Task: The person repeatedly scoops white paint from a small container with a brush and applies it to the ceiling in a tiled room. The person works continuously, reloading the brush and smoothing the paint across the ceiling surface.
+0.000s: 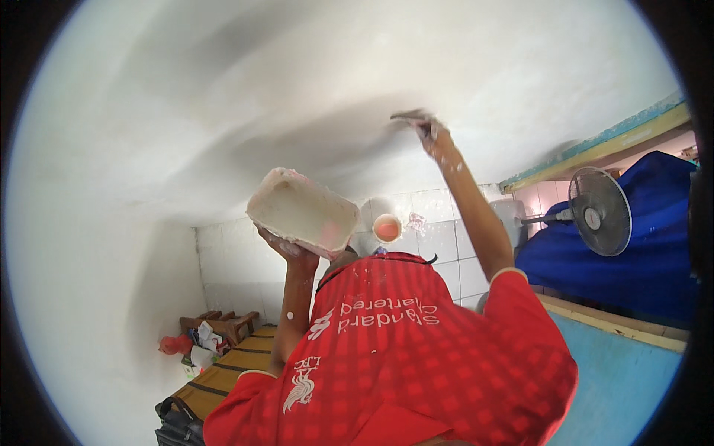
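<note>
My left hand (288, 245) is closed on the near left side of a white rectangular tub (256, 202), holding it up and tilted. White paste lies inside the tub and crusts its rim. My right arm reaches up and forward to the white wall (357, 59). In the fingers of my right hand (433, 136) is a putty knife (407, 116), seen nearly edge-on and slightly blurred, its blade at or close to the wall. White smears cover both hands. The exact grip on the handle is hidden.
A small cup (387, 228) with pinkish contents stands below on white tiles (439, 241). To the right are a fan (599, 211), a blue cloth (654, 275) and a blue-and-yellow ledge (602, 145). A wooden stool (230, 325) and black bag (178, 424) sit lower left.
</note>
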Demonstrator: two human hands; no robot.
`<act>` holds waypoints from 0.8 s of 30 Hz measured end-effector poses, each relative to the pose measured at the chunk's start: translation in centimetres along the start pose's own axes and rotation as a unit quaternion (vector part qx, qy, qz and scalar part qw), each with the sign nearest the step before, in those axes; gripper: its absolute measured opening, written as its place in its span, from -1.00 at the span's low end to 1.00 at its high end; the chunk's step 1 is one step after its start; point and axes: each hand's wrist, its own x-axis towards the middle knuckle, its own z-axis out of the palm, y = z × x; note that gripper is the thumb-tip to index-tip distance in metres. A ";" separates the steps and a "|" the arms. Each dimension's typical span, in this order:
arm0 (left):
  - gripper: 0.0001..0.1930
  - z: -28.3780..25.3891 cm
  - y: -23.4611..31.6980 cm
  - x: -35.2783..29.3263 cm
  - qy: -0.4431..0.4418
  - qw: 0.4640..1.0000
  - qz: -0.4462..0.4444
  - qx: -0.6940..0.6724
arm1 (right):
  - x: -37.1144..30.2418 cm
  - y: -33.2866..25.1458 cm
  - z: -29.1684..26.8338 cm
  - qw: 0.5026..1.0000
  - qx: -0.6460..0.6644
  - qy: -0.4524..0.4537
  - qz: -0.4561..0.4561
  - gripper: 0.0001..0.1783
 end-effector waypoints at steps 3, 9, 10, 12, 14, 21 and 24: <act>-0.39 -1.5 0.2 0.5 -0.062 0.982 0.078 0.158 | 3.3 -2.6 0.4 0.994 0.094 -0.043 -0.022 -0.75; -0.27 -2.6 -0.1 0.4 -0.003 0.998 -0.039 -0.049 | -4.8 -8.7 0.5 0.949 -0.192 -0.010 -0.248 -0.68; -0.24 -2.8 -0.3 0.4 0.005 0.998 -0.032 -0.053 | -7.0 -9.6 0.1 0.968 -0.043 -0.020 -0.247 -0.66; -0.22 -3.3 -0.5 0.0 -0.013 1.000 0.013 0.011 | -9.9 -9.7 -0.9 0.952 0.103 -0.017 -0.289 -0.62; -0.21 -4.3 0.0 -0.4 -0.055 0.939 0.118 0.319 | -10.2 -8.3 -2.7 0.928 -0.071 0.174 -0.322 -0.63; -0.18 -5.5 -0.2 -2.5 -0.007 0.981 0.059 0.184 | -2.8 1.2 -6.4 0.579 -0.579 0.490 -0.300 -0.49; -0.18 -5.9 -0.5 -2.0 -0.032 0.893 0.193 0.405 | -1.4 8.0 3.5 0.685 -0.591 0.387 -0.175 -0.52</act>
